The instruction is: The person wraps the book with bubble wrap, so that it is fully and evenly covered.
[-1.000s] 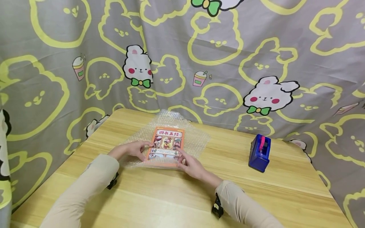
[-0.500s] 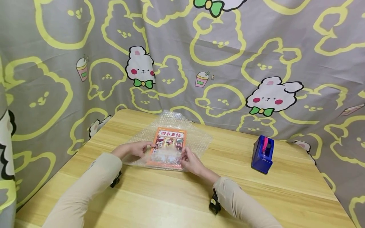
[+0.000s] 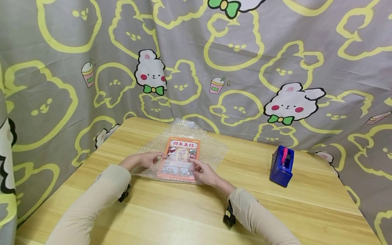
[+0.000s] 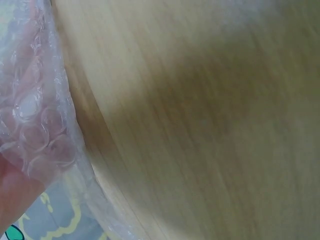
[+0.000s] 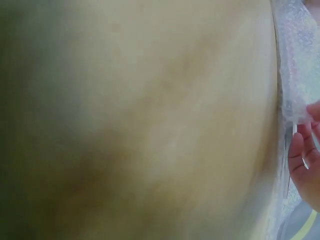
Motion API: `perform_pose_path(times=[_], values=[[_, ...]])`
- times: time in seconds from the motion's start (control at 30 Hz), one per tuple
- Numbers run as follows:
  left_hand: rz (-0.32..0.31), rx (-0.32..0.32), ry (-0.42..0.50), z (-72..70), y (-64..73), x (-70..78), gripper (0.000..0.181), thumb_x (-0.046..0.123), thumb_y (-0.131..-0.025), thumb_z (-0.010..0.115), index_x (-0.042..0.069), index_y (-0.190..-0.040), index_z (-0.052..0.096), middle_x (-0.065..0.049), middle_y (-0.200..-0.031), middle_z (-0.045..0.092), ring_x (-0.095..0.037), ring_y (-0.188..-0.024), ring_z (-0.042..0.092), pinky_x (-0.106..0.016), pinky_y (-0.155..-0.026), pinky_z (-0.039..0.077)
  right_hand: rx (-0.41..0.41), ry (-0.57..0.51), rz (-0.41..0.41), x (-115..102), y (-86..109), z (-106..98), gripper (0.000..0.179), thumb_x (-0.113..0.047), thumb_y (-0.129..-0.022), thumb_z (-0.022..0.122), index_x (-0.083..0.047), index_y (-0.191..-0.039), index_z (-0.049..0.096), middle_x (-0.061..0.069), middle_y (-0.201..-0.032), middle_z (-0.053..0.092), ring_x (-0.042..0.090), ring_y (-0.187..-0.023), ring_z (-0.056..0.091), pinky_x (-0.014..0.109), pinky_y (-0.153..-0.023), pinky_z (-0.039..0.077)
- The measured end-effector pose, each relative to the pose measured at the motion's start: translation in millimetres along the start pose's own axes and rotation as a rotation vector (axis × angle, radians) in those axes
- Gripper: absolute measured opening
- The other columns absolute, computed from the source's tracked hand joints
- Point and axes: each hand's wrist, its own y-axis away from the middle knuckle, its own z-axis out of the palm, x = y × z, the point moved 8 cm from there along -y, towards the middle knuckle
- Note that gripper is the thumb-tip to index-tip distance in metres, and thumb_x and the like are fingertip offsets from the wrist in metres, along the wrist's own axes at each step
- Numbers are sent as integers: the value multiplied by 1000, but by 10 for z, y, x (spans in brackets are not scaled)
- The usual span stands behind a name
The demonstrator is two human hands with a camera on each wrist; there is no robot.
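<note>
A book [image 3: 180, 170] with an orange cover, red lettering and small pictures lies on a sheet of bubble wrap [image 3: 211, 144]. The near part of the sheet is folded up over the book's lower cover. At the book's left edge my left hand [image 3: 147, 160] holds the wrap, its fingers partly under the plastic. The left wrist view shows bubble wrap [image 4: 35, 125] covering those fingers. My right hand [image 3: 205, 173] pinches the folded layer at the book's right edge; in the right wrist view its fingertips [image 5: 296, 145] meet the edge of the wrap.
A blue tape dispenser [image 3: 281, 166] with a pink roll stands to the right on the wooden table [image 3: 171, 211]. A grey curtain [image 3: 190, 41] with bear and rabbit prints hangs behind and along the sides.
The near flap of bubble wrap has come further up over the book's cover. My right hand lifted slightly with the flap, then lowered to the book's right edge; the left hand stays near the left edge.
</note>
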Motion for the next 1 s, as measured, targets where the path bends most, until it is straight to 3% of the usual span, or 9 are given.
perform_pose_path(times=[0.1, 0.27, 0.3, 0.4, 0.5, 0.6, 0.7, 0.83, 1.0], values=[[-1, 0, -16, -2, 8, 7, 70, -23, -64, 40, 2, -129, 43, 0, -68, 41, -11, -61, 35, -21, -58, 31, -36, 1, 24, 40, -11, 3, 62, 10, -80, 51, -5, -139, 37, 16, -106, 56, 14, -75, 51, 21, -62, 48], [5, -24, 18, -5, 19, 22, 68, -21, -64, 39, 1, -128, 42, 0, -68, 39, -12, -61, 35, -20, -57, 32, -91, 9, 65, 110, -25, 6, 67, 7, -78, 56, -6, -140, 34, 10, -91, 52, 13, -69, 44, 20, -58, 44], [-4, -26, 34, -9, 24, 20, 63, -19, -69, 40, 2, -129, 42, -4, -73, 46, -15, -66, 42, -23, -61, 38, -101, 11, 73, 119, -29, 5, 68, 5, -77, 57, -6, -140, 34, 8, -86, 49, 13, -70, 43, 20, -58, 43], [-80, -21, 80, -27, 13, -29, 43, 3, -90, 42, 2, -133, 40, -26, -108, 53, -37, -100, 51, -46, -88, 42, -129, 19, 83, 146, -39, 9, 68, 0, -77, 62, -5, -139, 35, 6, -81, 45, 14, -69, 41, 21, -57, 42], [-142, -18, 106, -31, -3, -73, 51, 35, -98, 35, 1, -136, 37, -29, -142, 28, -46, -130, 24, -58, -106, 18, -161, 55, 73, 151, -49, 26, 66, -3, -78, 63, -1, -138, 36, 6, -79, 43, 13, -67, 40, 20, -56, 39], [-137, -39, 144, -1, -10, -86, 54, 37, -95, 43, 2, -135, 38, -27, -135, 37, -42, -123, 35, -55, -102, 29, -195, 80, 70, 153, -55, 48, 65, -3, -78, 62, 3, -137, 35, 5, -78, 42, 12, -67, 38, 20, -57, 37], [-77, -43, 157, 22, 0, -45, 44, 26, -90, 56, 3, -125, 45, -17, -105, 51, -27, -93, 49, -40, -80, 44, -230, 95, 62, 147, -56, 56, 66, -5, -77, 62, 6, -136, 34, 4, -78, 42, 11, -68, 38, 20, -58, 37], [-28, 8, 107, 12, 5, 15, 38, 14, -86, 61, 2, -120, 47, -4, -74, 47, -14, -65, 41, -25, -59, 38, -284, 62, 16, 104, -69, 57, 70, -9, -77, 61, 6, -138, 30, 1, -76, 39, 11, -67, 37, 21, -58, 38], [57, 53, 12, 15, -9, 167, 43, 2, -84, 60, -2, -124, 45, -1, -69, 45, -11, -62, 39, -22, -57, 37, -330, 13, 59, 117, -111, 86, 78, 0, -76, 60, -2, -144, 21, -1, -74, 39, 10, -64, 36, 20, -57, 38]])
